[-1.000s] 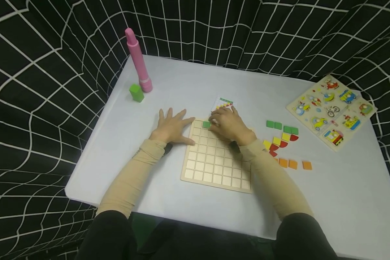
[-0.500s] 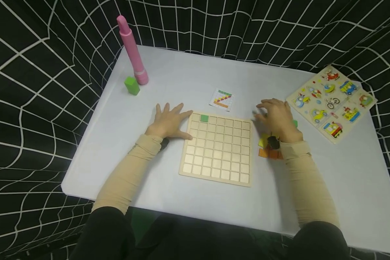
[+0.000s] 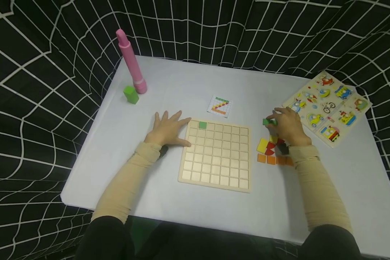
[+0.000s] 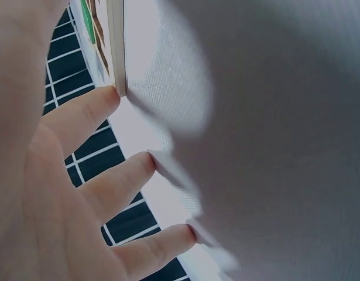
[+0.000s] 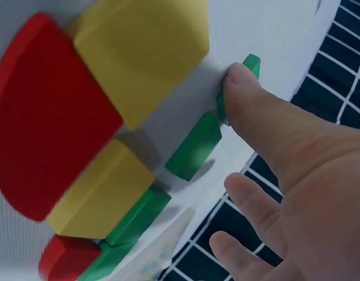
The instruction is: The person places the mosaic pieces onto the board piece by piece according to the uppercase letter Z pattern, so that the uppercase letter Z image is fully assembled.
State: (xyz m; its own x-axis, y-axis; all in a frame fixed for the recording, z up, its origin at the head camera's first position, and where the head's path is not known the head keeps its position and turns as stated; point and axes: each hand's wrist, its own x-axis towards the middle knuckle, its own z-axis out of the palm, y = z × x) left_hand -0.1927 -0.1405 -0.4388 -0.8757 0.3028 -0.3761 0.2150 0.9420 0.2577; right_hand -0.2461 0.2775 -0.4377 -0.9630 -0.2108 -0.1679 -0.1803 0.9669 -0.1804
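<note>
My left hand [image 3: 165, 130] lies spread at the left edge of a wooden grid board [image 3: 181, 169], thumb and index fingertip touching its frame. One green square tile [image 3: 202, 125] sits in the board's top row. To the right of the board, my right hand [image 3: 287, 124] pinches another green square tile [image 5: 253, 63] between thumb and fingers. Its thumb covers part of that tile in the right wrist view. More green tiles [image 5: 194, 146] lie beside it on the table. Near that hand are yellow tiles [image 3: 262, 145], red quarter-round pieces [image 3: 269, 151] and orange square tiles [image 3: 271, 160].
A pattern card [image 3: 219, 105] lies behind the board. At the back left are a green block [image 3: 131, 94] and a pink lipstick-shaped stick [image 3: 131, 61]. A vehicle picture puzzle [image 3: 326, 108] lies at the right. Black netted cloth [image 3: 201, 32] surrounds the white table.
My right hand has moved from the board's top row to the loose pieces on the right and taken hold of a green tile. The left hand stays at the board's edge.
</note>
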